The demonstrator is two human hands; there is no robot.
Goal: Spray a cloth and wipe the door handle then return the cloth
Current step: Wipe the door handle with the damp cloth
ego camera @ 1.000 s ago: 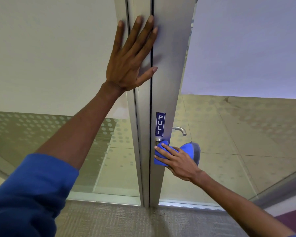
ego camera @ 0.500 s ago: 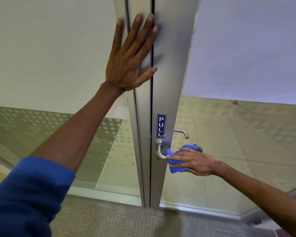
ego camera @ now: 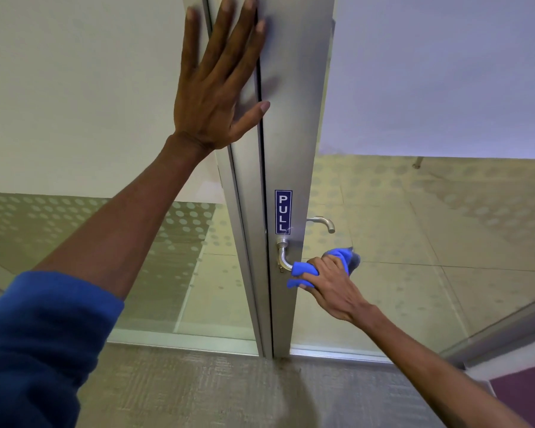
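A silver lever door handle [ego camera: 283, 256] curves out of the grey metal door frame [ego camera: 294, 134], just below a blue "PULL" sticker [ego camera: 283, 212]. My right hand [ego camera: 331, 285] is shut on a blue cloth [ego camera: 303, 270], wrapped around the handle's lever so that most of the lever is hidden. My left hand [ego camera: 217, 88] lies flat with fingers spread, pressed high across the gap between door frame and fixed post. A spray bottle is not in view.
A second handle [ego camera: 322, 222] shows through the glass on the door's far side. Frosted glass panels with dot patterns stand left [ego camera: 74, 118] and right [ego camera: 445, 88]. Grey carpet [ego camera: 229, 393] lies at my feet, with a maroon patch [ego camera: 525, 393] at the lower right.
My right hand has slid the cloth from the handle's base out along the lever, baring the curved neck. The left hand has stayed pressed on the frame.
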